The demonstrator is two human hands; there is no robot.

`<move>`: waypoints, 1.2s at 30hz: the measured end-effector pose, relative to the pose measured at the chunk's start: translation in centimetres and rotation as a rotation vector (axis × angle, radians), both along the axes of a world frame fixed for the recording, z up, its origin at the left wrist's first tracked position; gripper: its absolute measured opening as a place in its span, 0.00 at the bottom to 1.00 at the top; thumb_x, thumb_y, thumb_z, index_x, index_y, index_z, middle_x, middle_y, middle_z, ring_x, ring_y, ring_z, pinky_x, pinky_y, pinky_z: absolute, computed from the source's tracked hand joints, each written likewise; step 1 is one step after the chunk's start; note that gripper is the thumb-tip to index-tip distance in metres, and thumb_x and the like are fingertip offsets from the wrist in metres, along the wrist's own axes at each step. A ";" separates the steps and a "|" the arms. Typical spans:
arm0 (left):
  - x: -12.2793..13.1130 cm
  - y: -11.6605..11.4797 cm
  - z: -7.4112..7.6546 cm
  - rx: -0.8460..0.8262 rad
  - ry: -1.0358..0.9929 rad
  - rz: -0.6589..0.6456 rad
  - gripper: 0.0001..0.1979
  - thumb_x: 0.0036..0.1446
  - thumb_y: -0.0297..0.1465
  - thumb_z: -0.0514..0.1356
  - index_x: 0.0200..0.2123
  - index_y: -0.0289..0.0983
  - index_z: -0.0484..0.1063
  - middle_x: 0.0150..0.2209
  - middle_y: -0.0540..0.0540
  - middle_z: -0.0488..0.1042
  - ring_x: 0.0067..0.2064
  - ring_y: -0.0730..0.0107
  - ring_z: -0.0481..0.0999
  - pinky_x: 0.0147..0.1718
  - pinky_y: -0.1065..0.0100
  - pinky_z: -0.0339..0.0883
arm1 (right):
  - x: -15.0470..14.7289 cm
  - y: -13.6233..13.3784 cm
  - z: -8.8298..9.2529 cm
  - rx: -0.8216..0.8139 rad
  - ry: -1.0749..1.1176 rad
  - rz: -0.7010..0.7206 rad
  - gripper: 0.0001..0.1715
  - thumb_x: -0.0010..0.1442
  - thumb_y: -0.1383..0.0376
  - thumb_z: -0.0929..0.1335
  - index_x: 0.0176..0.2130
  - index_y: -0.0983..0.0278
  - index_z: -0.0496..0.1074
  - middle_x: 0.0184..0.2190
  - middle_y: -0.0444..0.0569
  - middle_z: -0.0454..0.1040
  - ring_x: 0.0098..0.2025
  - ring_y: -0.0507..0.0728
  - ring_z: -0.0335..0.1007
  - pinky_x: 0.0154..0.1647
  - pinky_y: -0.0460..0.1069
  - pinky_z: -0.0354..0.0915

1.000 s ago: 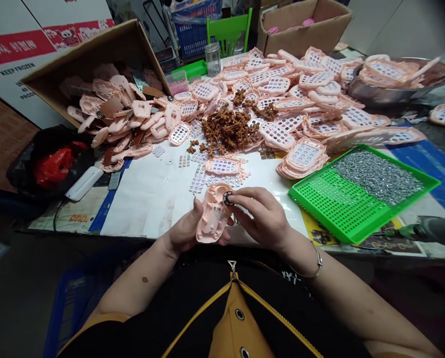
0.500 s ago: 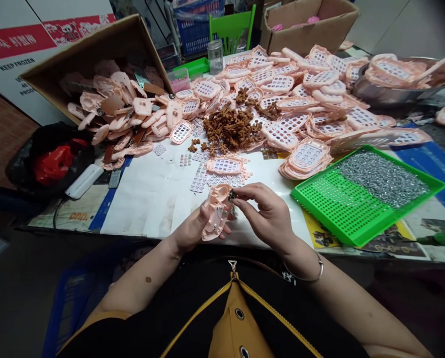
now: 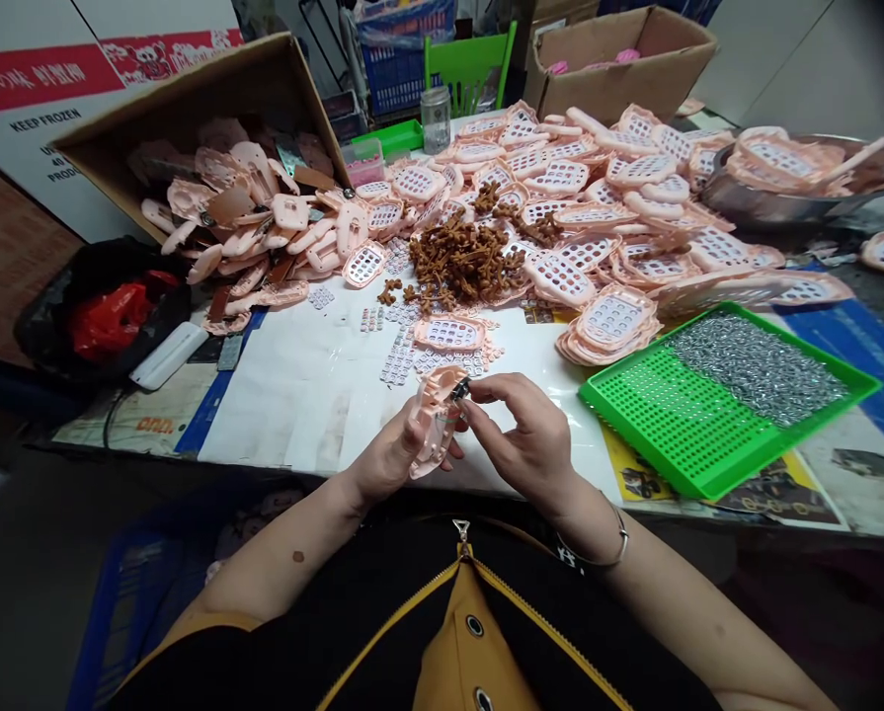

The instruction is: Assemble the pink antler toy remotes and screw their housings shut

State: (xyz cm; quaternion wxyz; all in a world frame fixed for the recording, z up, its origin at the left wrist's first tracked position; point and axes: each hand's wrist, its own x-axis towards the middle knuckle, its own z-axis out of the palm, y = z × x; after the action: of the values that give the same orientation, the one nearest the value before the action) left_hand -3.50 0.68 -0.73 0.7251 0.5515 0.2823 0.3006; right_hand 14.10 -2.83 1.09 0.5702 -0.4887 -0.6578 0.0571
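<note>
My left hand (image 3: 395,449) is closed round a pink plastic shell (image 3: 436,420), held tilted above the white sheet near the table's front edge. Its hollow inner side faces up. Thumb and forefinger of my right hand (image 3: 526,425) pinch a small dark round part (image 3: 460,389) at the shell's upper right edge; whether it is seated in the shell I cannot tell. Just beyond lies a pink shell with a white grid of holes (image 3: 450,333), next to small printed key pieces (image 3: 397,357). Behind these is a heap of brown branching pieces (image 3: 460,259).
A green tray (image 3: 664,420) of small metal screws stands at right. Many pink grid shells (image 3: 560,178) cover the back, reaching a metal bowl (image 3: 745,188). At left, a tipped cardboard box (image 3: 293,89) spills pink shells beside a black bag (image 3: 38,316).
The dark part has turned slightly in my right fingers at the shell's edge. Both hands stay in nearly the same place, and the whole view has shifted slightly.
</note>
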 end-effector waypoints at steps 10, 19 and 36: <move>0.7 0.4 0.2 0.031 -0.106 0.084 0.43 0.48 0.64 0.54 0.55 0.36 0.70 0.47 0.35 0.76 0.46 0.53 0.76 0.46 0.56 0.71 | 4.5 -0.8 2.1 0.280 -0.538 -0.002 0.22 0.60 0.73 0.70 0.53 0.61 0.67 0.34 0.52 0.78 0.35 0.56 0.74 0.35 0.50 0.72; 2.1 1.4 2.4 -0.019 -0.335 0.106 0.41 0.46 0.67 0.54 0.46 0.37 0.75 0.40 0.38 0.79 0.44 0.49 0.79 0.50 0.49 0.70 | 7.5 -2.3 3.8 0.315 -0.805 -0.027 0.28 0.57 0.75 0.72 0.56 0.65 0.67 0.36 0.55 0.78 0.38 0.59 0.73 0.39 0.53 0.73; 3.3 0.0 2.6 -0.056 -0.205 -0.323 0.43 0.51 0.64 0.53 0.61 0.41 0.62 0.40 0.43 0.69 0.39 0.64 0.69 0.38 0.64 0.66 | 4.7 -3.2 5.0 0.162 -0.882 0.057 0.21 0.61 0.73 0.68 0.54 0.76 0.66 0.42 0.62 0.75 0.41 0.61 0.71 0.41 0.55 0.72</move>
State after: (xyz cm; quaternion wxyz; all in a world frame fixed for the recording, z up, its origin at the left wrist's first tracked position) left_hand -0.21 0.72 1.84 0.8041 0.5356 0.1231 0.2269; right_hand 18.79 -6.00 6.06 0.2701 -0.4018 -0.8535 -0.1928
